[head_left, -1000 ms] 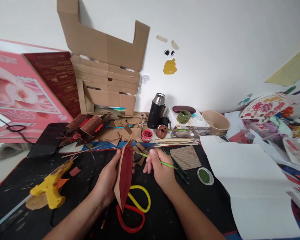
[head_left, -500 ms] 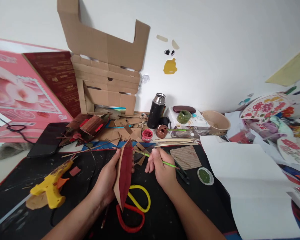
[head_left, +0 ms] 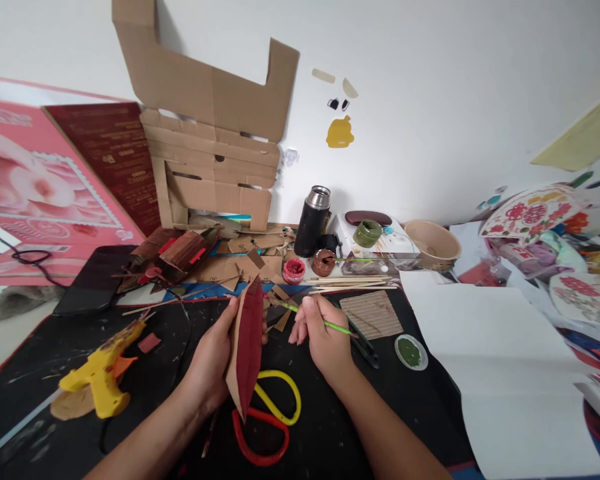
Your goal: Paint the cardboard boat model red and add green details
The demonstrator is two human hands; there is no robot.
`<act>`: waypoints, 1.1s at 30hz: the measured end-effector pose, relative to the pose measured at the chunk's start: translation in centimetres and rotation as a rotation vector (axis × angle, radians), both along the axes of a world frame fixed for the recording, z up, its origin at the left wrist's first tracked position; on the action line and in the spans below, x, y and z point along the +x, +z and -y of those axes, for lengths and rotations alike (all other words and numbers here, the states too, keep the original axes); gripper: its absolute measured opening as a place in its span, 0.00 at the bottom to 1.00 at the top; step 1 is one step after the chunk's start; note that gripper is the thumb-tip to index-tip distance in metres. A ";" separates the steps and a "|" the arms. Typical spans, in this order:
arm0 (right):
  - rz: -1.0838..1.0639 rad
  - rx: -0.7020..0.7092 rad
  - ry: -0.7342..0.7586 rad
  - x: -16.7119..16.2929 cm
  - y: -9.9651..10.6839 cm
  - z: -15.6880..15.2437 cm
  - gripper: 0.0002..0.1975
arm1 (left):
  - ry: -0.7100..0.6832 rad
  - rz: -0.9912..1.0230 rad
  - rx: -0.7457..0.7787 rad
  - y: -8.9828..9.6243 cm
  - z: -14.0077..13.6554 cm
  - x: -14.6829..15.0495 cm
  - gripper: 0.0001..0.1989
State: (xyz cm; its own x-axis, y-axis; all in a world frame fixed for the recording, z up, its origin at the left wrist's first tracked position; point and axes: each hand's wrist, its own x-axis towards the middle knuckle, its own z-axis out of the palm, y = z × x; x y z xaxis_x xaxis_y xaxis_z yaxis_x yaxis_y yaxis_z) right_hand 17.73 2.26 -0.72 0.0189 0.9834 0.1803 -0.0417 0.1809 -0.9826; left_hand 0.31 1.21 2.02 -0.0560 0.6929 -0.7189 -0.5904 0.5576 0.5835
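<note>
A pointed, boat-shaped cardboard piece (head_left: 249,347) stands tilted in my left hand (head_left: 213,357), with dark red paint on its right face and bare tan card along its left side. My left fingers wrap behind it. Between thumb and fingers, my right hand (head_left: 327,340) pinches a green-handled paintbrush (head_left: 336,327). The brush's tip end lies close to the card's right edge; I cannot tell whether it touches. Below the card lie scissors (head_left: 280,420) with one yellow and one red handle loop. A jar of red paint (head_left: 294,269) and a jar of brown paint (head_left: 324,262) stand beyond my hands.
To the left lie a yellow glue gun (head_left: 97,373) and a black phone (head_left: 93,280). A lid of green paint (head_left: 411,352) and corrugated card (head_left: 373,315) are at right, beside white paper (head_left: 510,373). A black thermos (head_left: 312,223) stands at the back.
The cardboard piece has turned and shifted very slightly left in my left hand. My right hand and the paintbrush stay almost in place.
</note>
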 end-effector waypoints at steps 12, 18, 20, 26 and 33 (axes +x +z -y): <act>-0.016 -0.016 0.033 0.0 0.0 0.1 0.32 | -0.038 -0.046 0.000 -0.3 0.4 0.5 0.26; 0.058 -0.041 0.132 -0.1 -0.5 0.8 0.33 | -0.032 -0.041 -0.012 0.1 0.0 0.3 0.26; 0.072 -0.030 0.155 -0.1 -0.4 0.9 0.33 | -0.036 -0.030 -0.025 0.2 -0.1 0.2 0.26; -0.011 -0.055 0.026 -0.1 -0.1 0.6 0.33 | -0.051 0.035 -0.002 0.1 -0.1 0.1 0.25; -0.020 -0.054 0.063 -0.3 -0.2 0.5 0.32 | -0.087 0.108 0.011 -0.4 0.0 -0.3 0.24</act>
